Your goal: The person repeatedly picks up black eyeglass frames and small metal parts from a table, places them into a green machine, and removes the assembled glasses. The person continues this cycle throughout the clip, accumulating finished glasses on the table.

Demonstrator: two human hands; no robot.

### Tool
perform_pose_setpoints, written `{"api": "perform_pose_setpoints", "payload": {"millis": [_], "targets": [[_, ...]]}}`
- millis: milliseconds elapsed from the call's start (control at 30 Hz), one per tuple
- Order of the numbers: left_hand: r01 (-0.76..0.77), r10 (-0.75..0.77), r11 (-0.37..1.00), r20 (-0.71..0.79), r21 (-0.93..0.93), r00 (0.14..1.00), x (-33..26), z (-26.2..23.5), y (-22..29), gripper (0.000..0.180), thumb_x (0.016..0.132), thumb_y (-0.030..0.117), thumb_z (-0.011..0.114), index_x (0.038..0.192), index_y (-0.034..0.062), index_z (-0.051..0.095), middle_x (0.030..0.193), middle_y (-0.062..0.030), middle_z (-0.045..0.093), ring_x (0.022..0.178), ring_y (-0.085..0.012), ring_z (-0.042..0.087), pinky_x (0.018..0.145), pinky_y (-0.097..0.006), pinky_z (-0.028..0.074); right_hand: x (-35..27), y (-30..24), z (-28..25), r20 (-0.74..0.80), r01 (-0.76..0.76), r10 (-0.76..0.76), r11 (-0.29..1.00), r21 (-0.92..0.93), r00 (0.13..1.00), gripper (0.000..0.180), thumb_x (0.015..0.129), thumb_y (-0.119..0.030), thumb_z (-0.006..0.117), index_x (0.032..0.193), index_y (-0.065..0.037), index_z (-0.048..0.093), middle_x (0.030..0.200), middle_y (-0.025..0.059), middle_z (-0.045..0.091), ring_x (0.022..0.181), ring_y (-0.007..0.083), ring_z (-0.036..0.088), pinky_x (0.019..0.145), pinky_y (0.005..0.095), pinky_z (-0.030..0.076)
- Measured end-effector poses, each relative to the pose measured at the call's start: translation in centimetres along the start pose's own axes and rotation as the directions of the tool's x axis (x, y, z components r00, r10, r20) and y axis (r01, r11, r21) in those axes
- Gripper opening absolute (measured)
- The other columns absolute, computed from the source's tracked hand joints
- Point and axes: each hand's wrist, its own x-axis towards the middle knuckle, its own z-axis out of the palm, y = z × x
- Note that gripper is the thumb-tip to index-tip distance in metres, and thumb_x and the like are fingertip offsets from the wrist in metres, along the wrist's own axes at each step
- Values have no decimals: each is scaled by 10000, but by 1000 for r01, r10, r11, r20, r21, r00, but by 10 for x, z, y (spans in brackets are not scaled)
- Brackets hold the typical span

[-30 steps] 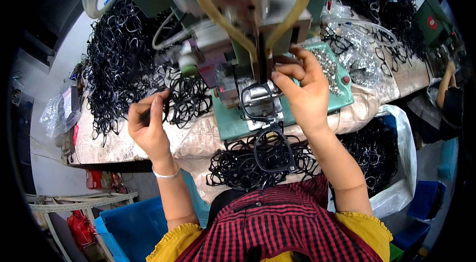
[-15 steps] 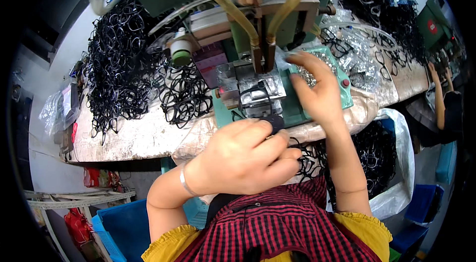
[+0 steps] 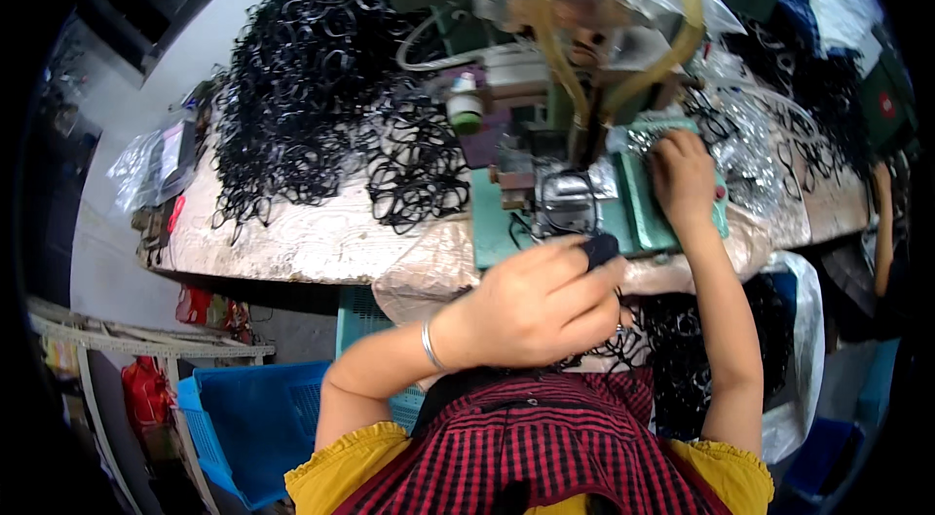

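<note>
A black eyeglass frame (image 3: 570,225) lies on the metal fixture of a green bench machine (image 3: 495,237), below two upright prongs (image 3: 586,140) fed by yellowish tubes. Just in front of it is my left hand (image 3: 531,308), its fingers curled. A black cover (image 3: 600,250) sits on one of those fingertips, and a small shiny bit shows near the lower fingers; what they hold is not clear. My right hand (image 3: 684,182) reaches to a green tray (image 3: 638,213) of small shiny metal parts. Its fingers are bent down among the parts, tips partly hidden.
Tall heaps of black eyeglass frames (image 3: 302,96) cover the bench's left, with a smaller pile (image 3: 414,169) nearer the machine. Clear plastic bags (image 3: 755,174) lie right of the tray. A white sack (image 3: 808,349) of black frames stands right; a blue crate (image 3: 258,418) stands lower left. Another person's arm (image 3: 883,232) shows far right.
My right hand has moved from beside the prongs down to the tray of metal parts. My left hand stays in front of the fixture. The whole view has shifted, so the bench appears farther right.
</note>
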Motion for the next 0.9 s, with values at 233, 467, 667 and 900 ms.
{"api": "perform_pose_setpoints", "payload": {"millis": [233,467,667,900], "targets": [[634,-556,700,-305,329,773,-103,-87,33,144,879,46,670,1001,-27,649,1075,-148,696,860,-248,668,819,-342,543,-82,23,-9,101,-363,817,138,921,567,228,960,-99,631,1156,8,680,1064,75,697,921,141,650,834,252,515],[691,-586,614,-366,381,723,-100,-98,-112,108,865,48,698,969,23,716,965,-99,711,870,-228,662,800,-305,512,-10,-26,11,-13,-292,582,427,856,813,162,927,-58,659,1076,-11,700,958,28,704,865,89,629,793,213,486],[626,-909,326,54,708,412,-176,-19,-208,147,785,191,708,811,56,761,823,-163,709,851,-352,648,833,-425,496,-20,-43,-13,37,-479,618,567,670,785,172,890,-56,683,1052,-4,707,958,43,717,876,107,643,821,239,492],[886,-897,422,-231,-192,377,-214,-60,-174,134,787,37,769,906,-19,750,1132,-136,718,1038,-211,664,882,-300,515,-127,1,-59,-184,-494,632,727,477,752,130,814,16,712,944,19,707,991,87,702,957,190,647,912,307,476]]}}
